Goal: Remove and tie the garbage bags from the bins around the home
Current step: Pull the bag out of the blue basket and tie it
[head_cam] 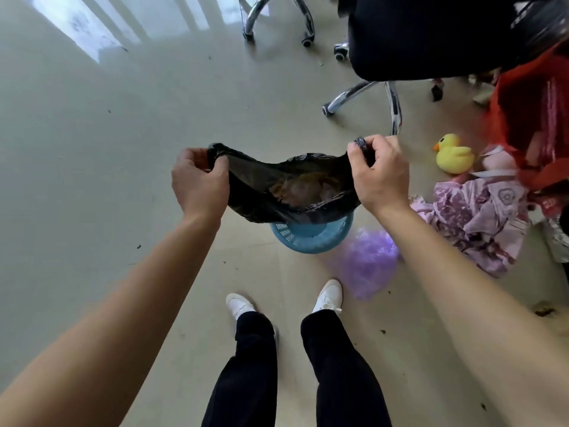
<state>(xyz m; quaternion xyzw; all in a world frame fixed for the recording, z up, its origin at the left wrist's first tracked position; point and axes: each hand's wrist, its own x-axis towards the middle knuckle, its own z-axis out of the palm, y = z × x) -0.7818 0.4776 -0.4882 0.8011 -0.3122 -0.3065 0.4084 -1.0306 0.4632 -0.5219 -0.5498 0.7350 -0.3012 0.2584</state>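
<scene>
We hold the black garbage bag [261, 186] stretched open over the blue bin [311, 238] at mid-frame.
Our left hand [197, 180] pinches the rim at centre left, and our right hand [380, 177] pinches the opposite edge at centre right. Brownish waste shows inside the bag.

A yellow plush duck [454, 154] sits on the floor [123, 149] beside pink patterned cloth [480, 220], a crumpled purple bag [365, 263] and chrome-based office chairs [415, 38].
</scene>
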